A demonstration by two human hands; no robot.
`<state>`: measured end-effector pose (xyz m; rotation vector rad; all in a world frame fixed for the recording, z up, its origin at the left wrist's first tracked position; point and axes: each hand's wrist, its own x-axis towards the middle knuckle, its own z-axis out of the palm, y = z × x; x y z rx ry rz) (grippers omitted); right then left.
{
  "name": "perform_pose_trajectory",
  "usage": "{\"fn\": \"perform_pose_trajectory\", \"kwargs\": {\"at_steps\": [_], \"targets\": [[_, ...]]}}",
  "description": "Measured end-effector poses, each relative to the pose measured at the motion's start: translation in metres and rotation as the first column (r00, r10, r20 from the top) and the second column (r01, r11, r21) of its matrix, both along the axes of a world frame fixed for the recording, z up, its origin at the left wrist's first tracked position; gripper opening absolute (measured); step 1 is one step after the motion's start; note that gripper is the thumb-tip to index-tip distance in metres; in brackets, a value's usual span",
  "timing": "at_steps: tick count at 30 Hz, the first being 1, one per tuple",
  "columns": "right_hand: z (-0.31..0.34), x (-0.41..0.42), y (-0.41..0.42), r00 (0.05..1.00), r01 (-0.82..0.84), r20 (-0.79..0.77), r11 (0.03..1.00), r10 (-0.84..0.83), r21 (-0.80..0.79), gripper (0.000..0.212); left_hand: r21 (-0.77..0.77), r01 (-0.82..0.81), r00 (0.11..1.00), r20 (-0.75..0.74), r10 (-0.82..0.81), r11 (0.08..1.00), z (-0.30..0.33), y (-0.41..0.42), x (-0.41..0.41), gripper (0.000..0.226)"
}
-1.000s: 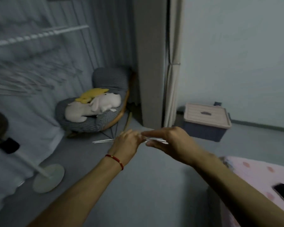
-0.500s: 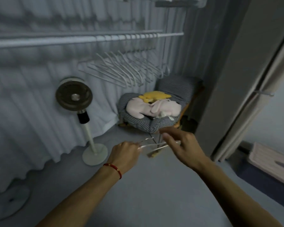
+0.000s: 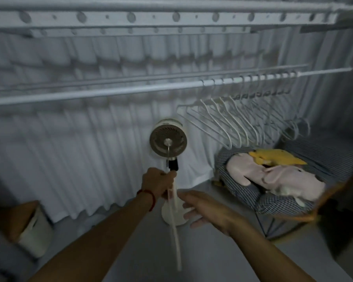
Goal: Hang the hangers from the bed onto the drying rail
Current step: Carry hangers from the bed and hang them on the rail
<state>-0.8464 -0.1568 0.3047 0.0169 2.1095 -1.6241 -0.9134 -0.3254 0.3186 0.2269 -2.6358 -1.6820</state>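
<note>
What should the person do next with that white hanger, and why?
Probably lift the white hanger up to the drying rail and hook it on the bare stretch left of the hanging hangers. The left hand grips it low, in front of the fan, well below the rail; the right hand is open beside it.
</note>
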Motion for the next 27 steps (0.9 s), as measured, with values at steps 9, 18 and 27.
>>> {"fn": "perform_pose_trajectory", "kwargs": {"at_steps": [9,18,27], "targets": [[0.041,-0.066,0.028,1.000,-0.012,0.014,0.991,0.014,-0.132,0.036,0.034,-0.143,0.982,-0.124,0.146,0.989,0.068,0.052,-0.075,0.028],[0.103,-0.127,0.063,0.990,0.009,-0.142,0.999,-0.016,-0.048,0.039,-0.362,-0.157,0.898,-0.439,-0.020,0.919,0.115,0.033,-0.147,0.049],[0.136,-0.188,0.059,0.983,0.021,-0.182,1.000,-0.018,0.013,0.042,-0.704,-0.510,0.672,-0.685,-0.282,0.494,0.137,-0.011,-0.215,0.062]]}}
